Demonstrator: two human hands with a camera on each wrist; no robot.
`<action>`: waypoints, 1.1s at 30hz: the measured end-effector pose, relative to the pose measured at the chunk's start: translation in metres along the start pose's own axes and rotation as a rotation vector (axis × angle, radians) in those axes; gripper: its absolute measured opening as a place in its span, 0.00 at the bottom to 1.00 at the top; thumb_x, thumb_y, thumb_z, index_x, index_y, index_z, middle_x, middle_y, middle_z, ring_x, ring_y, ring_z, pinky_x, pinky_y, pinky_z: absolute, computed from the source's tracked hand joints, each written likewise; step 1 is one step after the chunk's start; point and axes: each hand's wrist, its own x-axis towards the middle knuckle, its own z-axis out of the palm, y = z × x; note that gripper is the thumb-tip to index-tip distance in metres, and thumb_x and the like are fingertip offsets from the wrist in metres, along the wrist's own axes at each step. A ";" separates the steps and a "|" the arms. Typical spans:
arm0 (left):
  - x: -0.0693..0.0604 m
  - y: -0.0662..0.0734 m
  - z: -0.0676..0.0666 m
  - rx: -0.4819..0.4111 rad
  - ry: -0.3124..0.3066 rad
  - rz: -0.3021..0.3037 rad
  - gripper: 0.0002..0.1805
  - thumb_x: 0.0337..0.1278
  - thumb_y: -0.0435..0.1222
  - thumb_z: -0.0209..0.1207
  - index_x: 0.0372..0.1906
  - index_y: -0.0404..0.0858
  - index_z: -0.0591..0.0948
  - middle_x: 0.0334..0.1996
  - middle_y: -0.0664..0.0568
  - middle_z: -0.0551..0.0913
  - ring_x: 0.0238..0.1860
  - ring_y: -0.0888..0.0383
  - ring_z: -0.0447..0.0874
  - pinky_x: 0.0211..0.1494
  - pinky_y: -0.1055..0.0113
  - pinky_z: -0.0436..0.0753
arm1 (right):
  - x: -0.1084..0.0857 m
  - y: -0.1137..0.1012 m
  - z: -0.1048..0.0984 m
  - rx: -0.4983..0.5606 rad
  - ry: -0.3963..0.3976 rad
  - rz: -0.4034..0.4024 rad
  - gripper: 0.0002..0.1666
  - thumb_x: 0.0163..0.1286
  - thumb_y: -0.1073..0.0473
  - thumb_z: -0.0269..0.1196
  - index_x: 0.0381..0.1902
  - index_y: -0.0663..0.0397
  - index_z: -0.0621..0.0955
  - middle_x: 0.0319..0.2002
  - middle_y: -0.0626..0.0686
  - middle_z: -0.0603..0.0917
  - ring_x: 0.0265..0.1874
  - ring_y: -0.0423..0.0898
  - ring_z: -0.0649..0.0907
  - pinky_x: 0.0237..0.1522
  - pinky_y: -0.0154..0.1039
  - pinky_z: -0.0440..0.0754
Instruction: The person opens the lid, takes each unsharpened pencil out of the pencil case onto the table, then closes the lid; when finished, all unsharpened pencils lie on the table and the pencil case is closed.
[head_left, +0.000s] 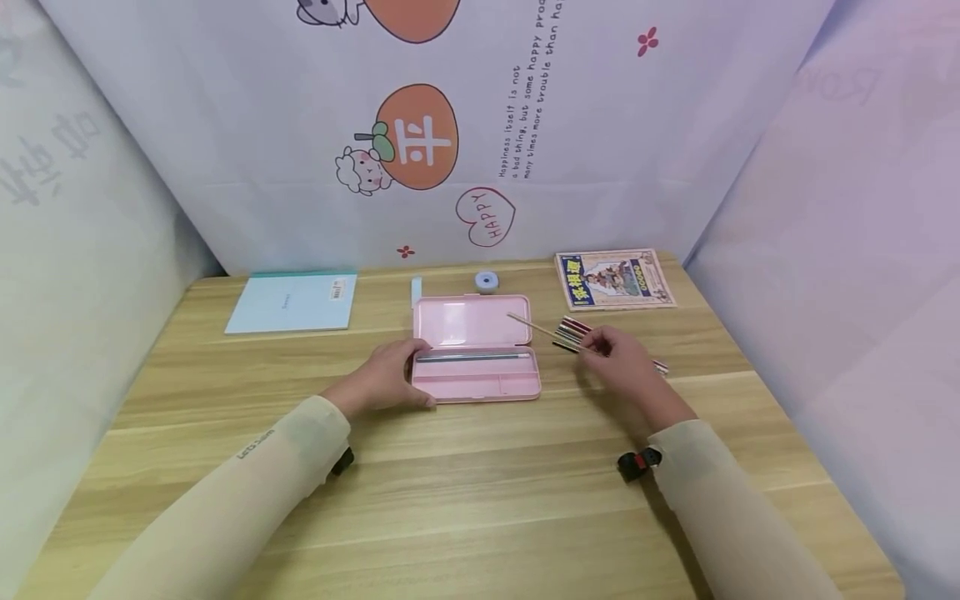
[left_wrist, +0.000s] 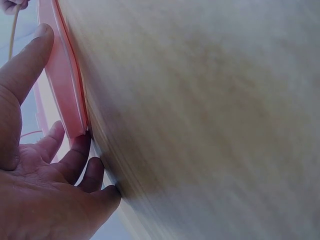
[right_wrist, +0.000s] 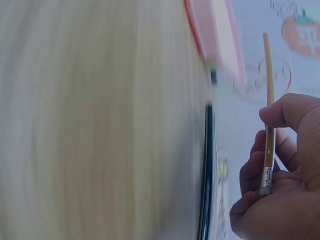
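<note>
A pink pencil case (head_left: 475,388) lies with its lid open on the table, and a dark pencil (head_left: 472,357) rests in its rear compartment. My left hand (head_left: 383,377) grips the case's left end, thumb at the front edge and fingers round the side and back. In the right wrist view, a yellow pencil (right_wrist: 269,92) with a metal-ended eraser is pinched between the thumb and fingers of my right hand (right_wrist: 285,155). That hand is held over several pencils (head_left: 573,327) on the table right of the case, partly hiding them.
Behind the case are a light-blue stick-like item (head_left: 416,291) and a small round blue object (head_left: 487,282). A pale-blue notebook (head_left: 292,303) lies at the back left, an illustrated booklet (head_left: 615,280) at the back right. Printed white cloth (head_left: 300,167) hangs behind the wooden table (head_left: 480,500).
</note>
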 end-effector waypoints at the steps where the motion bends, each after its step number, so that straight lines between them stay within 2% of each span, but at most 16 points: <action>1: 0.000 -0.001 0.000 0.003 0.001 -0.001 0.50 0.44 0.51 0.82 0.72 0.43 0.70 0.73 0.45 0.69 0.74 0.42 0.63 0.78 0.43 0.60 | 0.001 0.006 -0.005 -0.018 0.002 0.019 0.11 0.71 0.55 0.62 0.48 0.53 0.80 0.43 0.55 0.82 0.43 0.52 0.78 0.47 0.46 0.75; 9: 0.000 -0.003 -0.001 0.005 0.008 0.016 0.49 0.43 0.50 0.82 0.71 0.42 0.72 0.72 0.45 0.72 0.72 0.43 0.65 0.78 0.43 0.61 | 0.004 0.049 -0.041 -0.113 0.023 0.131 0.17 0.73 0.51 0.60 0.51 0.56 0.79 0.47 0.59 0.81 0.44 0.55 0.78 0.44 0.46 0.76; 14: 0.001 -0.003 -0.001 0.002 0.010 0.008 0.48 0.43 0.50 0.82 0.70 0.43 0.72 0.71 0.48 0.72 0.71 0.45 0.66 0.77 0.45 0.62 | 0.008 0.065 -0.054 -0.139 0.013 0.176 0.19 0.74 0.49 0.61 0.52 0.57 0.78 0.48 0.60 0.81 0.45 0.56 0.78 0.44 0.48 0.77; 24: 0.003 -0.002 0.000 0.004 0.007 0.017 0.48 0.43 0.51 0.82 0.69 0.43 0.72 0.70 0.47 0.73 0.70 0.44 0.67 0.76 0.44 0.64 | 0.015 0.075 -0.059 -0.142 -0.031 0.173 0.20 0.74 0.51 0.62 0.53 0.61 0.78 0.48 0.62 0.81 0.46 0.56 0.79 0.48 0.50 0.77; 33: 0.002 -0.003 0.000 0.001 0.007 0.002 0.48 0.42 0.51 0.82 0.70 0.44 0.72 0.71 0.47 0.72 0.71 0.44 0.65 0.77 0.45 0.62 | 0.019 0.069 -0.055 -0.135 -0.034 0.175 0.20 0.75 0.51 0.62 0.53 0.61 0.78 0.49 0.63 0.81 0.47 0.57 0.78 0.50 0.52 0.78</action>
